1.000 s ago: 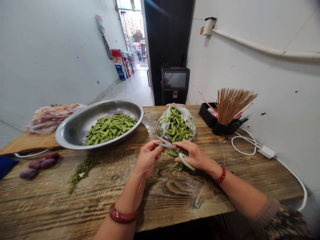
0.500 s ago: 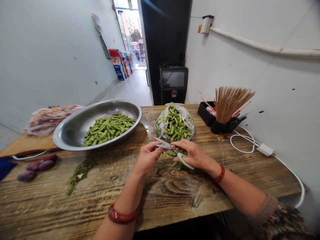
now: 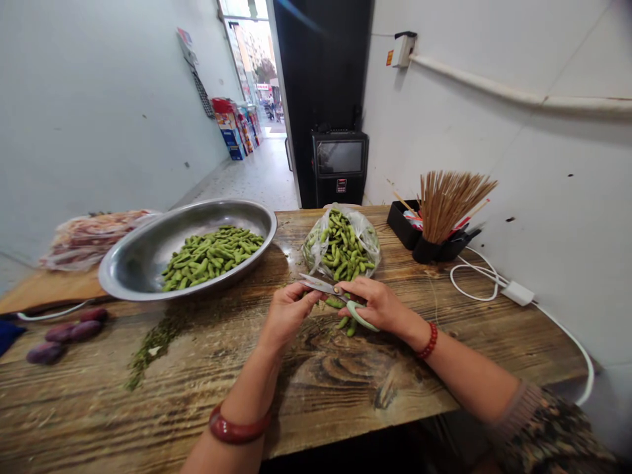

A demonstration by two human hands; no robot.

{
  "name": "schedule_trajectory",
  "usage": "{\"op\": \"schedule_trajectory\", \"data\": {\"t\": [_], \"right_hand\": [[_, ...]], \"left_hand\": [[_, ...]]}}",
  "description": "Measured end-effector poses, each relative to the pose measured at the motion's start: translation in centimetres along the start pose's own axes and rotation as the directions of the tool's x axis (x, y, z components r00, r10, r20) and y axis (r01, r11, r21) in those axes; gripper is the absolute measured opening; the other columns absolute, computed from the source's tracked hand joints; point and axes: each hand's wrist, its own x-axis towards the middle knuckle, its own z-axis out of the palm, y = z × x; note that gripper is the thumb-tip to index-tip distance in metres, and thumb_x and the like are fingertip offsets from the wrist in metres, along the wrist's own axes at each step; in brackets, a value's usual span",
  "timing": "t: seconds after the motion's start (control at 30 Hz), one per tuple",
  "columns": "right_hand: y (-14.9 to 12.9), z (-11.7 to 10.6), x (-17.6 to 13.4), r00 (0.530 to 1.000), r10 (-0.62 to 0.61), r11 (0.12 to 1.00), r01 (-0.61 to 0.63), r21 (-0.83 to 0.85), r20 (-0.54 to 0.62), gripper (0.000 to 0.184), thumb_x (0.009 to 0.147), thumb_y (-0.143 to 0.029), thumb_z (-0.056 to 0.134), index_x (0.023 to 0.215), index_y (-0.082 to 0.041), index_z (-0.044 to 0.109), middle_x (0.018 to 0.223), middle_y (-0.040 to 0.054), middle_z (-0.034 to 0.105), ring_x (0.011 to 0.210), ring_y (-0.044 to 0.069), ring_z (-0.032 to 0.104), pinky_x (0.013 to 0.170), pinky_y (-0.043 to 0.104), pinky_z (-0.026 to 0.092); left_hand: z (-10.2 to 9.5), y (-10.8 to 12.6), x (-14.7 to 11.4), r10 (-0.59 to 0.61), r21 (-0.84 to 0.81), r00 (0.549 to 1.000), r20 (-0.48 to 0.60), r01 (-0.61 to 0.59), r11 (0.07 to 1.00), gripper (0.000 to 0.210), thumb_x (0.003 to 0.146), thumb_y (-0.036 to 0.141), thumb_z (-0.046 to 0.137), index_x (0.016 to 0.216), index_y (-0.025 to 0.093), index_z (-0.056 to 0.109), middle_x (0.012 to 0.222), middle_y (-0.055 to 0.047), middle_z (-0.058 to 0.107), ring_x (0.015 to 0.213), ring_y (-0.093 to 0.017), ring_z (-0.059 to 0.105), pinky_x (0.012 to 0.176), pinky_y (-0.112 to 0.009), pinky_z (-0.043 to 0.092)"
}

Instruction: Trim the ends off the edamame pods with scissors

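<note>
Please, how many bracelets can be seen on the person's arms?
2: a smooth red bangle on the left forearm and a beaded red bracelet on the right wrist. The sleeve may hide more.

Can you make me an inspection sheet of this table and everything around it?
Surface: wooden table, streaked grain.
Things in use: scissors; green pods in a metal bowl, more in a plastic bag, a few loose.
Clutter: heap of green scraps, four purple fruits, a bag of what looks like meat, sticks in a black holder.
Hands: right hand holds the scissors; left hand pinches close to their blades, anything it holds too small to tell.
Cables: a white cable loosely looped at the right, another at the left.
Surroundings: pale walls, a black box with a screen, stacked boxes by a doorway.
</note>
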Motion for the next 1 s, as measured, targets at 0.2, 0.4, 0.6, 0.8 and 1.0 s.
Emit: {"op": "schedule_trajectory", "data": {"t": [0.2,0.4,0.6,0.8,1.0], "right_hand": [[0.6,0.1,0.2,0.993,0.066,0.995,-0.058,0.077,-0.098,0.044,0.076,-0.037,0.072,0.114,-0.018,0.063,0.087,0.0057,0.066,0.073,0.017,0.06,0.069,0.028,0.049],[1.4,0.0,0.5,0.956,0.167,0.981,-0.137,0.139,-0.242,0.046,0.073,-0.036,0.074,0.112,-0.015,0.065,0.098,0.0098,0.069,0.087,0.021,0.065,0.078,0.032,0.052],[1.6,0.4,0.4,0.96,0.134,0.986,-0.103,0.134,-0.245,0.045,0.073,-0.036,0.074,0.113,-0.017,0.065,0.1,0.0091,0.069,0.087,0.02,0.065,0.078,0.031,0.052],[1.7,0.6,0.4,0.967,0.117,0.988,-0.09,0.124,-0.226,0.046,0.073,-0.036,0.074,0.113,-0.016,0.065,0.095,0.0083,0.069,0.081,0.019,0.065,0.074,0.03,0.052],[1.8,0.6,0.3,0.966,0.134,0.986,-0.106,0.132,-0.222,0.046,0.072,-0.034,0.075,0.113,-0.017,0.065,0.101,0.0091,0.069,0.087,0.021,0.065,0.078,0.032,0.052]], "left_hand": [[0.0,0.8,0.0,-0.055,-0.14,0.998,-0.009,0.053,0.989,0.019,0.076,0.03,0.065,0.087,0.014,0.067,0.07,-0.002,0.063,0.049,-0.006,0.038,0.043,-0.018,0.025],[0.0,0.6,0.2,-0.189,-0.274,0.98,0.065,0.199,0.941,0.013,0.075,0.03,0.06,0.073,0.019,0.054,0.051,0.007,0.041,0.042,-0.008,0.037,0.039,-0.018,0.025],[1.7,-1.4,0.2,0.185,0.563,0.965,0.186,-0.26,0.785,0.016,0.078,0.016,0.054,0.08,0.019,0.07,0.074,-0.005,0.064,0.072,-0.018,0.059,0.067,-0.027,0.044],[2.8,-1.3,-0.2,0.031,0.9,0.952,0.306,-0.3,0.315,0.023,0.086,0.022,0.046,0.091,0.019,0.069,0.087,-0.009,0.065,0.079,-0.023,0.062,0.068,-0.031,0.044],[1.4,-1.4,0.2,0.112,0.76,0.969,0.218,-0.241,0.604,0.013,0.08,0.017,0.053,0.081,0.017,0.067,0.086,-0.008,0.067,0.083,-0.021,0.061,0.075,-0.031,0.043]]}}
